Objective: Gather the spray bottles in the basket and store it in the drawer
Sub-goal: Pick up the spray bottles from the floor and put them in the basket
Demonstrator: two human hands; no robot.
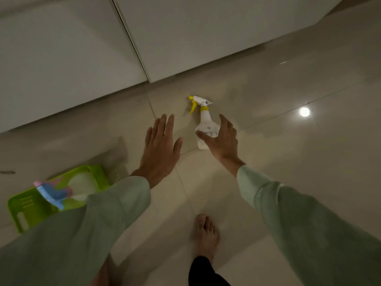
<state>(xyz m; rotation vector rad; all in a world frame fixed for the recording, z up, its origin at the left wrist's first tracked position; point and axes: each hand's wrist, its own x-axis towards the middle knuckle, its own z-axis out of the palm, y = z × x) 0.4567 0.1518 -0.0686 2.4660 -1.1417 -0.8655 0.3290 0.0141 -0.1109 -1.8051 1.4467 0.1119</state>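
A white spray bottle [204,122] with a yellow trigger stands on the tiled floor near the cabinet fronts. My right hand [223,139] is spread open just in front of it, partly covering its lower body, and I cannot tell whether the thumb touches it. My left hand [160,147] hovers flat and empty to the bottle's left. A green basket [31,205] sits on the floor at the lower left, partly hidden by my left sleeve. Inside it are a spray bottle with a blue trigger head [52,195] and a pale bottle body.
White cabinet or drawer fronts [82,48] run along the top, shut, with a seam between them. My bare foot [206,234] stands on the glossy tiles below the hands. A ceiling light reflects on the floor [304,111] at the right.
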